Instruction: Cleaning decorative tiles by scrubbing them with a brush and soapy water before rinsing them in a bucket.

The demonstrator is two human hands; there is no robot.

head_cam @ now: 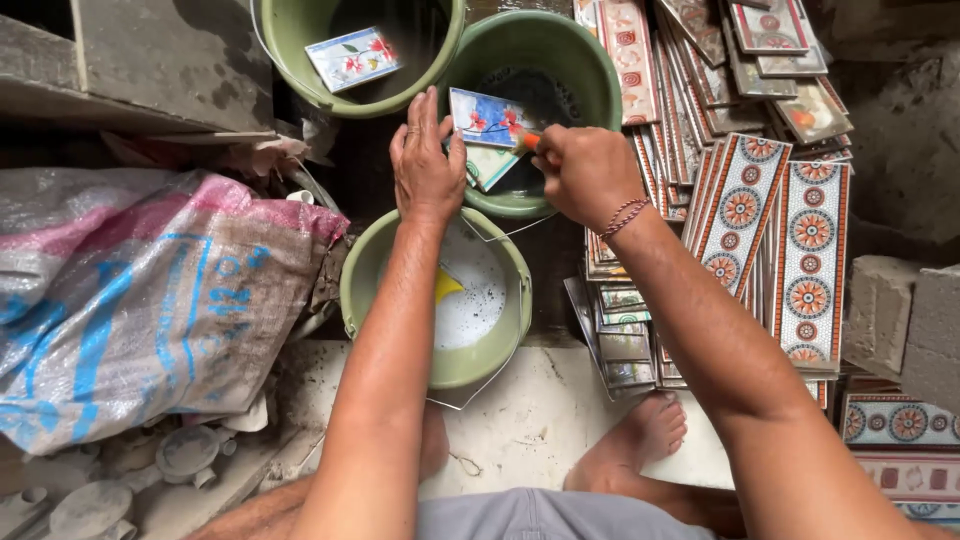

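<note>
My left hand [425, 160] holds a small blue tile with red flowers [487, 117] by its left edge, over a green bucket [590, 60] holding dark water. My right hand [585, 170] is closed on a small tool with an orange tip [530, 140] that touches the tile's right edge. A second pale tile [490, 165] shows just under the first one. Below my forearms stands another green bucket [360, 290] with a white tile and a yellow scrap inside.
A third green bucket [290, 40] at the top holds a flowered tile [352, 58]. Stacks of patterned tiles [810, 250] fill the right side. A woven plastic sack [140, 300] lies at the left. Concrete blocks [900, 320] sit far right. My bare feet [640, 435] rest on the floor.
</note>
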